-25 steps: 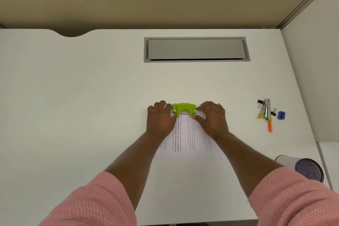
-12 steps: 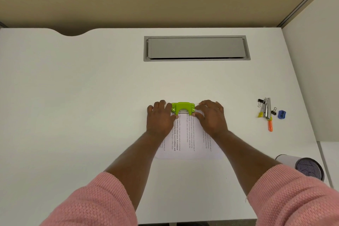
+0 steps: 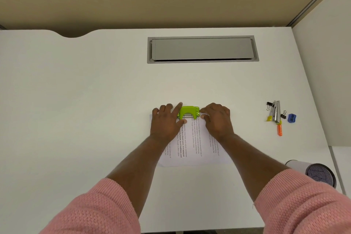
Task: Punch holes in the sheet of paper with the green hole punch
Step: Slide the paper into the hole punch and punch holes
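Head view, looking down on a white desk. The sheet of paper lies flat near the desk's middle, its printed lines running away from the viewer. The green hole punch sits across the sheet's far edge, with that edge inside its slot. The left hand lies palm down on the sheet's far left corner, fingers straight and spread, grasping nothing (its index finger reaches along the punch's left end and touches it). The right hand is arched over the far right corner, its bent fingertips at the punch's right end and its thumb on the paper. Whether these fingers clasp the punch or only press beside it cannot be told. Both forearms emerge from pink knitted sleeves. A grey hatch is set into the desk beyond the punch. Well apart to the right lie a stapler, a blue sharpener and an orange marker. A mesh cup lies on its side near the right sleeve.
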Demonstrator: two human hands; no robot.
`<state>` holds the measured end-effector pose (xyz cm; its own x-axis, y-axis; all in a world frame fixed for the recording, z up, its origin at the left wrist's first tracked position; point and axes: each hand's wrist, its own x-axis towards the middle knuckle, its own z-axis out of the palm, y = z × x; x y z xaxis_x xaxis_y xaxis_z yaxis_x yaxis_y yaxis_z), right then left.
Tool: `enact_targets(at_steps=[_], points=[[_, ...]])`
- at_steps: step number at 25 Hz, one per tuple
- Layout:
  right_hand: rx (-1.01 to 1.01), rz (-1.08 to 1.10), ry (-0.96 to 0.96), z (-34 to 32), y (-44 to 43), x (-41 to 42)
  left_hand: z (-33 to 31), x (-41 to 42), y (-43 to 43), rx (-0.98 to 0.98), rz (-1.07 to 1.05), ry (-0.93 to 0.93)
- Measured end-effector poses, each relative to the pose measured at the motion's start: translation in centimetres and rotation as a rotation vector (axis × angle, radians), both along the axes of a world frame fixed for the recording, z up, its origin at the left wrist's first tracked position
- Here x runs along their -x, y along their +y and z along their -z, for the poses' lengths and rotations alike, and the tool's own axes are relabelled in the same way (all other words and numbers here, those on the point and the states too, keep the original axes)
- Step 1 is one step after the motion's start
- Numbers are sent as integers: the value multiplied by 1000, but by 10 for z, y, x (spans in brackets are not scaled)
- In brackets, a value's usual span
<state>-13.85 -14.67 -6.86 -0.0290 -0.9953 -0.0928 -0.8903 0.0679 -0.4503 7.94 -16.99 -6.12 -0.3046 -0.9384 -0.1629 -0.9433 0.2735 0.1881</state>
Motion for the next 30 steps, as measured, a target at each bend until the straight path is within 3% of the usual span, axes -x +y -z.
enact_targets(at_steps=[21, 26, 30], points=[[-129, 99, -97, -2, -14, -4, -2, 7, -1, -35, -81, 75], [-106, 77, -34, 1, -15, -4, -2, 6, 0, 66, -24, 121], [-101, 55, -3, 2, -15, -3, -4, 8, -7, 117, 43, 49]])
